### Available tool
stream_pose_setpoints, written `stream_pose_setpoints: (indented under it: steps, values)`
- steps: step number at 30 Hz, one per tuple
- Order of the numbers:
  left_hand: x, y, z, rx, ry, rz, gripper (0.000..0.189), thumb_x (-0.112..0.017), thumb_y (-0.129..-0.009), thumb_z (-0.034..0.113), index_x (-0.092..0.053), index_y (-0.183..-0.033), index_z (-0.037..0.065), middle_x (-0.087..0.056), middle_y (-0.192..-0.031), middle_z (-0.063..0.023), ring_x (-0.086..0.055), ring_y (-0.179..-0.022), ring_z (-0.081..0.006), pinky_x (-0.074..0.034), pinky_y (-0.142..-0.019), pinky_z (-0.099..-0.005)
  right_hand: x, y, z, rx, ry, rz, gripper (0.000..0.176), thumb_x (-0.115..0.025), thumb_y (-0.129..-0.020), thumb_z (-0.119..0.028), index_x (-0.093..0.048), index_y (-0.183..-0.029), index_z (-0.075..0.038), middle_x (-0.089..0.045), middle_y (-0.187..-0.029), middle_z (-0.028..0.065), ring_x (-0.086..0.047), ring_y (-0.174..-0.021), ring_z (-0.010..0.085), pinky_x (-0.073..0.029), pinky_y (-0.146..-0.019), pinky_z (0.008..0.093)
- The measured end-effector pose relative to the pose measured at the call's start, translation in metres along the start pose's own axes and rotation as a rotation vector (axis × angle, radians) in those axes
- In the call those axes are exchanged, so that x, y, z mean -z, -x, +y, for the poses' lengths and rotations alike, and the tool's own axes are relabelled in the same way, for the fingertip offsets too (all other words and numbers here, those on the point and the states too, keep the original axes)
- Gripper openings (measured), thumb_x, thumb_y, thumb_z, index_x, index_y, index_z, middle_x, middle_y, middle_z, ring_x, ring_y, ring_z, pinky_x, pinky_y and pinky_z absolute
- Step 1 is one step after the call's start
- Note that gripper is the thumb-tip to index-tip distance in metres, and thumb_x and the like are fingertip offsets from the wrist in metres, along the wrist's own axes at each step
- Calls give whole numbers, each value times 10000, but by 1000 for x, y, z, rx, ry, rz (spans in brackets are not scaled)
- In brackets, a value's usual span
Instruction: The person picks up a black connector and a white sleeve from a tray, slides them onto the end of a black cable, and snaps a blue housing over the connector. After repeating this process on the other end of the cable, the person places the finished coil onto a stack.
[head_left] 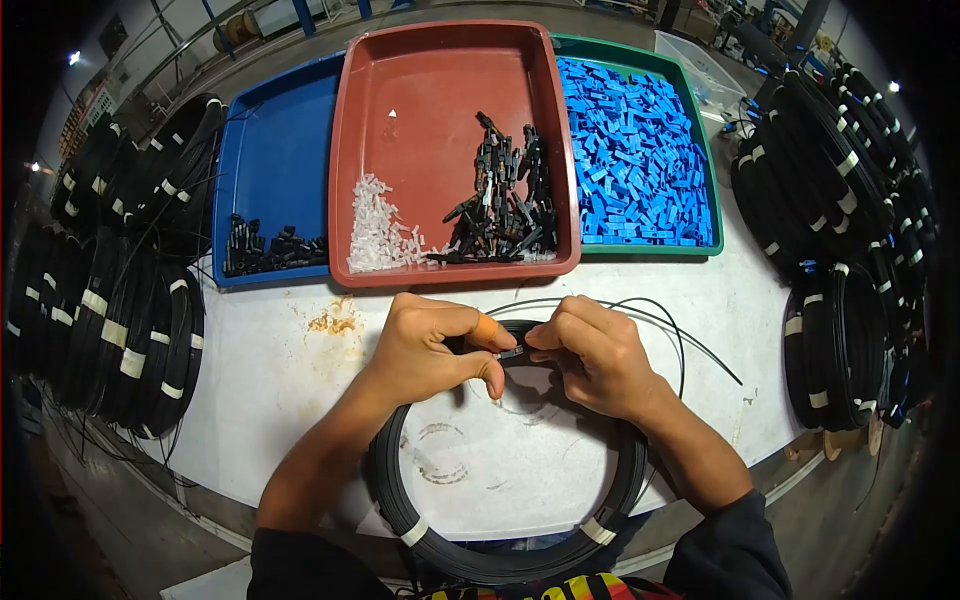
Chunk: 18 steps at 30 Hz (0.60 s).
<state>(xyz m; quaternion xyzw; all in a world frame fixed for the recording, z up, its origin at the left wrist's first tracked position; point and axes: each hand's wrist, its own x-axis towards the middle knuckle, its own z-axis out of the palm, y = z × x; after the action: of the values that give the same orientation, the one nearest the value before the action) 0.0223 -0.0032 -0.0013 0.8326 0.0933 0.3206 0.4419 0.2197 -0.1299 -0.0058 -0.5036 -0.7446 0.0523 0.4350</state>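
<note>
A coil of black cable [510, 565], bound with pale tape, rests on the white table in front of me. Over its far side, my left hand [440, 345] is closed, with thumb and fingers around a small dark connector [512, 352]. My right hand [590, 355] is pinched close against the connector's right side; what lies between its fingertips is too small to make out. An orange wrap covers part of a finger on my left hand. Loose cable ends [682, 335] curve out to the right behind my right hand.
A red tray [450, 50] holds clear pieces and dark connectors. Left of it, a blue tray [275, 150] has black parts; right, a green tray [712, 200] holds blue clips. Cable coils are stacked at the left [110, 330] and right [835, 350].
</note>
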Motion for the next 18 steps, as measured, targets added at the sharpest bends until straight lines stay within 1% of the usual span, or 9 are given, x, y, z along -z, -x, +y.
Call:
stream_pose_setpoints:
  steps: [2,4,6,10,13,16,17,18]
  values:
    - [1,0,0,0,-4,0,267,-929,-626,17,-784,-845,-31,-774,-750,-96,-704,-617,-111,-535,-543,-239,0,-1,0,4,5,-14,260,-751,-659,90,-619,-856,-16,-540,-784,95,-586,-694,294,-480,-615,405]
    - [3,-1,3,-12,-53,-41,264,-922,-633,7,-783,-853,-35,-773,-748,-101,-713,-625,-115,-544,-555,-238,1,-1,0,10,8,-28,259,-753,-660,88,-615,-852,-17,-541,-783,95,-588,-696,294,-481,-615,405]
    - [3,-2,3,-6,-35,-33,261,-919,-639,6,-784,-858,-36,-772,-745,-100,-714,-626,-117,-549,-560,-240,1,0,0,-29,-17,-12,249,-758,-670,79,-609,-845,-17,-534,-780,95,-584,-693,295,-481,-615,408]
    - [1,0,0,-7,-7,-9,249,-911,-653,0,-784,-863,-38,-770,-739,-96,-713,-617,-118,-552,-562,-248,-1,0,0,-3,-3,-13,238,-757,-681,73,-604,-840,-16,-533,-780,98,-585,-693,301,-480,-617,407]
    - [1,1,-1,26,-13,3,246,-905,-670,3,-786,-883,-30,-773,-757,-97,-721,-636,-127,-557,-579,-251,0,-1,1,-40,-48,-5,215,-753,-705,60,-618,-855,-15,-535,-780,103,-586,-697,310,-481,-624,409]
    - [1,-2,-1,-22,-41,2,254,-899,-686,8,-787,-912,-23,-774,-772,-99,-731,-660,-143,-566,-604,-252,-1,0,3,-5,-10,-1,203,-752,-735,35,-638,-895,-14,-556,-797,110,-594,-707,318,-488,-643,414]
    - [2,0,-3,-30,-53,-20,340,-934,-693,104,-780,-973,-15,-780,-834,-97,-741,-723,-156,-577,-660,-260,0,-1,4,-3,-34,-5,206,-753,-748,24,-644,-919,-16,-568,-805,114,-601,-715,321,-492,-654,418]
    - [3,1,-3,-39,-57,-19,340,-934,-693,104,-780,-973,-15,-780,-834,-97,-741,-723,-156,-577,-660,-260,0,-1,4,-2,-57,-9,209,-753,-762,12,-651,-942,-18,-580,-814,118,-608,-723,324,-497,-665,422]
